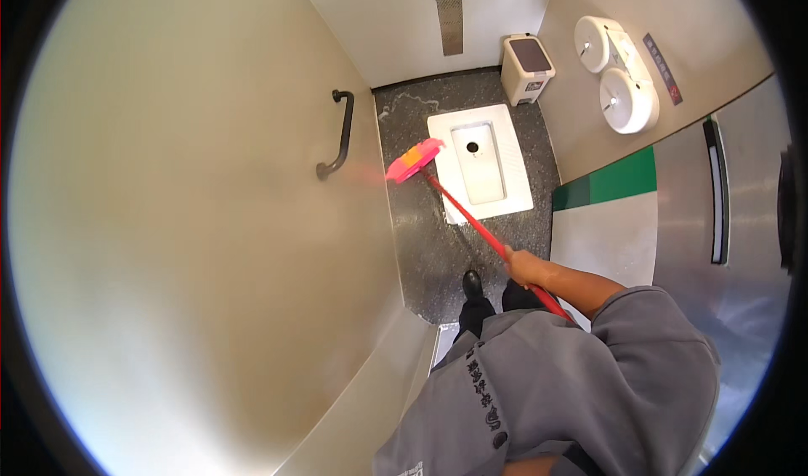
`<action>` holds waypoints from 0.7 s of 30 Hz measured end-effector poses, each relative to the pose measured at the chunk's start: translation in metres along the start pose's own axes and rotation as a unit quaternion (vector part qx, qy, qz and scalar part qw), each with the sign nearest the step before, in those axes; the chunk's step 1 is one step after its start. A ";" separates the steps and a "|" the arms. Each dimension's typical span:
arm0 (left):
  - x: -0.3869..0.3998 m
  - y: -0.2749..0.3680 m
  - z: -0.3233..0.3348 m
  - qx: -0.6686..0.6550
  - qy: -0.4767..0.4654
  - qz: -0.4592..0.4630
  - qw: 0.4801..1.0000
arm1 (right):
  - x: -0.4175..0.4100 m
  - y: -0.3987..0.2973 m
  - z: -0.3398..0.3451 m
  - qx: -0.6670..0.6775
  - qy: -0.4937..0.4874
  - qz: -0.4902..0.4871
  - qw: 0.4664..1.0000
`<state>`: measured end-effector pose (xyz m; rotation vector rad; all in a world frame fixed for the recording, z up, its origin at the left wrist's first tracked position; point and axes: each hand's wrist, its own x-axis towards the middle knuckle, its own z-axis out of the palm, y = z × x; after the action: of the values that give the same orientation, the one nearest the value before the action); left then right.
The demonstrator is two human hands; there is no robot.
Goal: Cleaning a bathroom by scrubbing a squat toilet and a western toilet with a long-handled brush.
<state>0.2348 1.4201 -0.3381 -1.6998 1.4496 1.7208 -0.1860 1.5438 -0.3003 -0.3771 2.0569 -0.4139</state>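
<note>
My right hand (pixel 525 267) is closed around the red handle (pixel 473 220) of a broom. The handle slants from beside my body towards the far left. The pink and orange broom head (pixel 415 160) is between the left wall and a white ceramic squat toilet (pixel 521 185), and one end of it overlaps the toilet's left rim in view. Behind my right hand the handle passes beside my grey shirt. My left hand is out of view.
A black grab bar (pixel 345 132) is fixed to the left wall. In the far right corner stands a lidded pedal bin (pixel 521 78). Two round paper dispensers (pixel 627 107) hang on the right wall. Wet streaks (pixel 410 99) mark the dark speckled floor (pixel 420 249). A metal door (pixel 751 223) is at the right.
</note>
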 end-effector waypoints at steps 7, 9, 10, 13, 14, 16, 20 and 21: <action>0.008 0.052 0.012 -0.125 0.038 0.026 0.991 | 0.131 -0.023 -0.095 0.080 -0.021 0.003 0.997; 0.003 0.076 0.018 -0.163 0.060 0.031 0.984 | 0.146 -0.033 -0.127 0.136 0.007 0.003 0.991; -0.009 0.095 0.024 -0.178 0.068 0.034 0.981 | 0.163 -0.030 -0.143 0.151 0.021 -0.014 0.988; 0.003 0.133 0.030 -0.107 0.080 0.070 0.989 | 0.171 -0.026 -0.180 0.276 0.022 -0.051 0.960; 0.005 0.148 0.035 -0.075 0.082 0.087 0.990 | 0.161 -0.026 -0.196 0.377 0.013 -0.073 0.923; 0.008 0.172 0.043 -0.012 0.088 0.122 0.989 | 0.119 -0.013 -0.228 0.398 0.057 -0.105 0.909; 0.032 0.215 0.048 0.123 0.088 0.191 0.970 | 0.114 -0.001 -0.237 0.388 0.074 -0.047 0.918; 0.043 0.223 0.049 0.159 0.079 0.208 0.962 | 0.129 0.003 -0.234 0.370 0.080 -0.061 0.923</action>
<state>0.0195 1.3446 -0.2925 -1.4602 2.1490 1.4487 -0.4522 1.5237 -0.2896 -0.0052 1.8660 -1.2791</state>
